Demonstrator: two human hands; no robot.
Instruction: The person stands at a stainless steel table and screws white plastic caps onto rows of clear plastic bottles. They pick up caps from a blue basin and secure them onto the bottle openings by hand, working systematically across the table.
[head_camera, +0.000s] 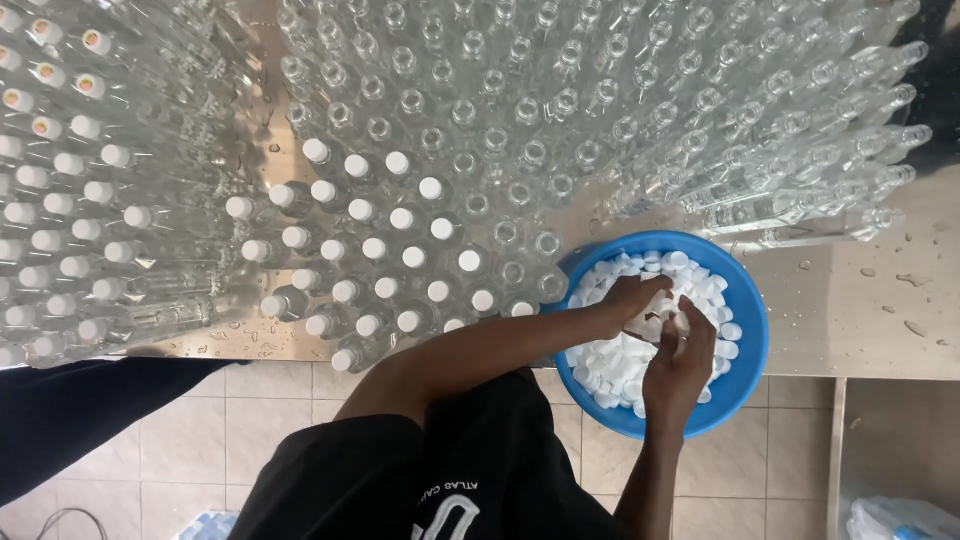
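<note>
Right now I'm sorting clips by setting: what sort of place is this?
Likely a small bottling workshop: rows of clear glass bottles, some capped white, on a wet steel table, and both hands in a round blue plastic basin of white caps.

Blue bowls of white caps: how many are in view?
1. The blue bowl sits at the table's near edge, right of the bottles; both hands reach into it. None seems hidden.
</note>
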